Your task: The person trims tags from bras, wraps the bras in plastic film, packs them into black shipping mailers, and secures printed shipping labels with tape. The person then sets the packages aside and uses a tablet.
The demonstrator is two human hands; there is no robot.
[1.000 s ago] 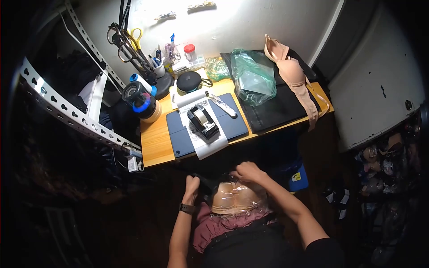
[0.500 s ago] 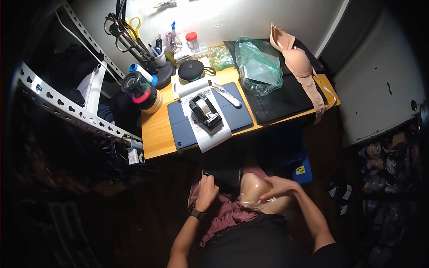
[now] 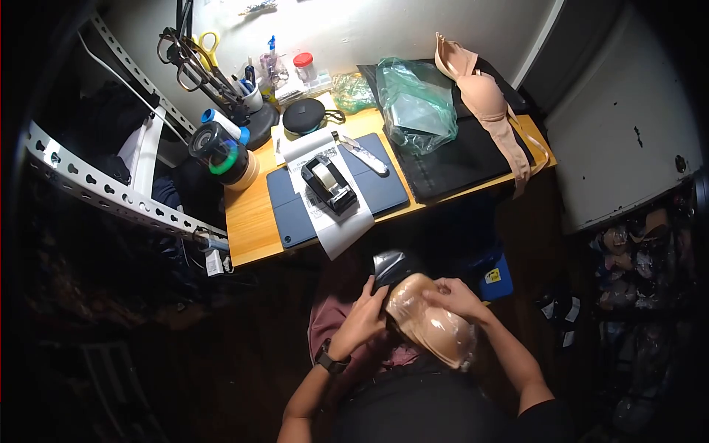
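Note:
A beige bra in clear plastic wrap point(image 3: 434, 330) is gripped by my right hand point(image 3: 456, 299), with the thumb over its upper side and the other fingers partly hidden. My left hand point(image 3: 360, 317), with a dark watch on its wrist, is closed on a black plastic bag point(image 3: 391, 266). Its glossy upper end sticks up beyond my fingers, and the rest is hard to make out against the dark. The wrapped bra lies against the bag, over my lap. I cannot tell whether any of it is inside.
On the wooden desk point(image 3: 244, 240) ahead, a tape dispenser point(image 3: 330, 184) and a paper sheet point(image 3: 343, 232) rest on a blue tablet case point(image 3: 284, 214). A box cutter point(image 3: 365, 155), green plastic bag point(image 3: 417, 111) and another beige bra point(image 3: 484, 100) lie there too. White metal shelving point(image 3: 111, 181) stands left.
The black bag has been raised from my lap by my left hand. My right hand has turned the wrapped bra and brought it against the bag. The camera view has shifted slightly.

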